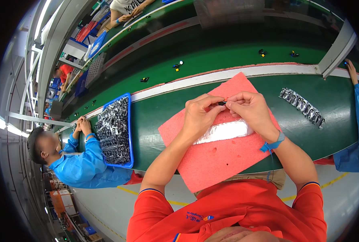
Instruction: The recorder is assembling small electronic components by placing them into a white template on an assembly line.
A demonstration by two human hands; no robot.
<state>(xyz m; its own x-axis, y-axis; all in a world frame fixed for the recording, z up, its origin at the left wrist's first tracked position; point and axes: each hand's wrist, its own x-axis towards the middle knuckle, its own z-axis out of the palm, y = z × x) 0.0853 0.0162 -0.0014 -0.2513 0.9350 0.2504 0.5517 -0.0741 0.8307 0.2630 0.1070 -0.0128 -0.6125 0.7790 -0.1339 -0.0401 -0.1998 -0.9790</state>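
Both hands meet above a pink foam sheet (203, 165) on the green bench. Between the fingertips is a small black part (223, 103), mostly covered by the fingers, so its kind does not show. My left hand (201, 113) pinches it from the left. Thumb and forefinger of my right hand (248, 109) close on its other side, where a bit of red shows. Just below the hands, a shiny silver strip (224, 132) lies across the foam. A blue wrist strap (273, 142) circles my right wrist.
A blue tray (131, 133) full of small black parts stands to the left. At right lies a row of black parts (302, 105) on the bench. Beyond a white rail (179, 84), small parts sit on a green conveyor (224, 56). Co-workers in blue sit on both sides.
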